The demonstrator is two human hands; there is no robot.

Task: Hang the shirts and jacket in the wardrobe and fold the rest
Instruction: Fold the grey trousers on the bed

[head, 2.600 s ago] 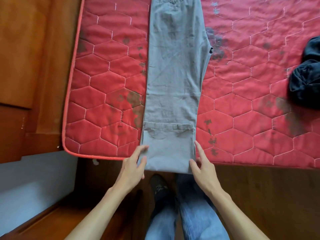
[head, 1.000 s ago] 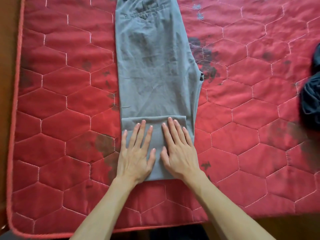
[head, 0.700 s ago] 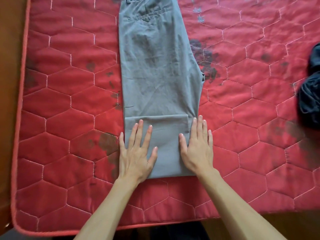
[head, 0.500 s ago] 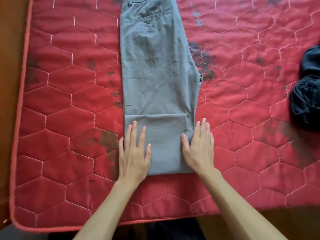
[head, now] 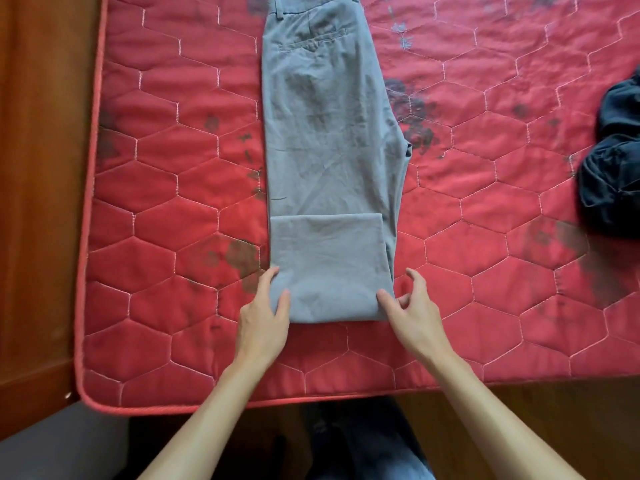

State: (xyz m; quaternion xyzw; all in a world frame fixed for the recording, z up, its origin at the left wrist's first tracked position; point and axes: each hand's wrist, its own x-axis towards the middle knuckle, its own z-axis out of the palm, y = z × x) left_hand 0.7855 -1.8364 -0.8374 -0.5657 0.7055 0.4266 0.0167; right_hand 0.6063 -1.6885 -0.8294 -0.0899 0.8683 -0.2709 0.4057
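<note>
Grey trousers [head: 329, 133] lie lengthwise on the red quilted mattress [head: 173, 202], waistband at the far end, with the leg ends folded up into a flap [head: 325, 258] at the near end. My left hand [head: 265, 313] pinches the flap's left near corner, thumb on top and fingers along the edge. My right hand [head: 410, 313] pinches the right near corner, thumb on the cloth and fingers curled beside it. A dark navy garment [head: 616, 174] lies crumpled at the right edge.
The mattress sits on a wooden bed frame [head: 41, 202] that shows at the left and along the near side. My legs in blue jeans [head: 374, 445] stand below the near edge. Dark stains mark the mattress cover.
My hands lay flat on the folded flap, then slid out to its two sides. Now they have drawn back to the near corners and closed on the edges.
</note>
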